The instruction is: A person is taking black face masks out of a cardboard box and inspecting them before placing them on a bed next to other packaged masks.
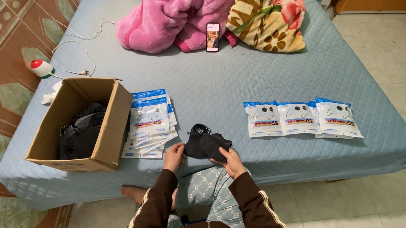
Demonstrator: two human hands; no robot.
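A small stack of black face masks (207,142) lies at the near edge of the blue quilted bed (237,77). My left hand (174,156) pinches the stack's left side and my right hand (230,161) grips its lower right side. Loose black ear loops curl at the top of the stack. To the left lies a pile of white and blue plastic pouches (150,122). A row of three filled pouches (300,118) lies flat to the right.
An open cardboard box (105,131) at the left holds more black masks (81,131). At the far side lie a pink fleece blanket (172,18), a floral pillow (267,19) and a phone (213,36). A white cable (72,53) and red-white device (41,67) sit far left.
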